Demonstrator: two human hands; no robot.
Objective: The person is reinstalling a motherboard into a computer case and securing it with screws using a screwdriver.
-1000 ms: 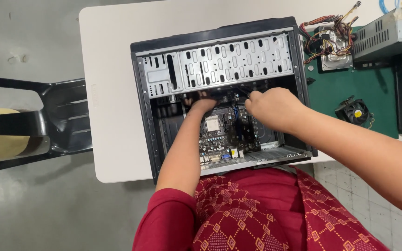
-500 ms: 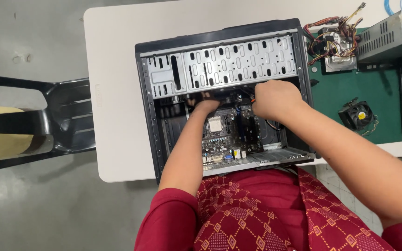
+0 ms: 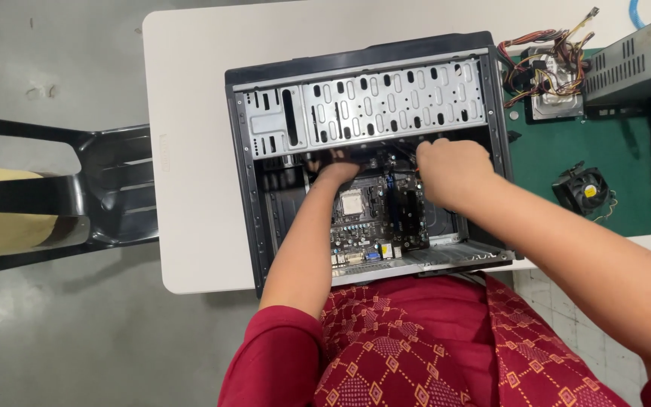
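- Red patterned fabric of the person's clothing [image 3: 446, 339] fills the nearest edge of the view, with both bare forearms reaching forward from it.
- Open black computer case [image 3: 244, 188] lies on its side on the white counter [image 3: 190, 151], its near edge at the counter's front.
- Green motherboard [image 3: 363, 218] sits inside the case, a square processor [image 3: 351, 202] near its middle, between the two forearms.
- Left hand [image 3: 337, 169] reaches in at the far edge of the motherboard, under the drive cage; its fingers are hidden, so whether its grip is apart or together cannot be told.
- Right hand [image 3: 450, 169] lies curled, knuckles up, over the far right part of the board; what its grip closes on, if anything, is hidden.
- Perforated grey drive cage [image 3: 386, 102] spans the far half of the case.
- Green mat [image 3: 604, 151] right of the case carries a small black cooling fan [image 3: 585, 190]; farther back lie a bundle of coloured cables [image 3: 544, 64] and a grey power supply [image 3: 634, 64].
- Black chair [image 3: 77, 196] stands left of the counter.
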